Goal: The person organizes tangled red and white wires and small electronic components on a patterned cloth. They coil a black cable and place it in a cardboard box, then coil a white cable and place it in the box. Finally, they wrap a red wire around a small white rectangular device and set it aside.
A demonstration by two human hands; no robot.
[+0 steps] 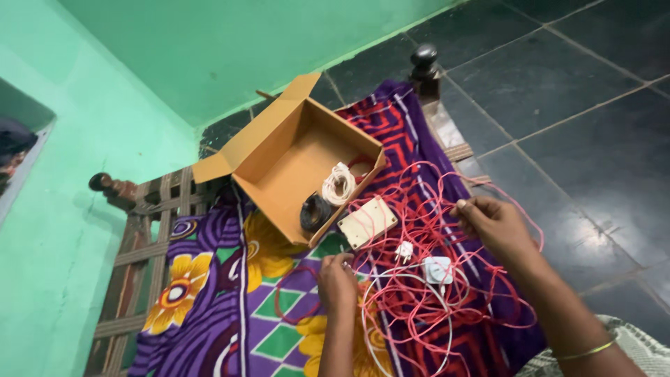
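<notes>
A tangle of red wire [447, 293] lay spread over the patterned cloth [209, 279] on the bed. The right hand [497, 225] pinched a strand at the tangle's far edge; the left hand [338, 281] was closed on another strand near the middle. Between them sat a white adapter [437, 269] and a small plug [404, 251]. Beyond lay a cream switch plate [367, 222], then an open cardboard box [293, 174] with a white coil [338, 183] and a dark roll [314, 211].

Home bedroom — woven-strap cot [150, 230] with patterned bedsheet [230, 300], mint-green walls [105, 105], dark tiled floor [558, 84]
</notes>
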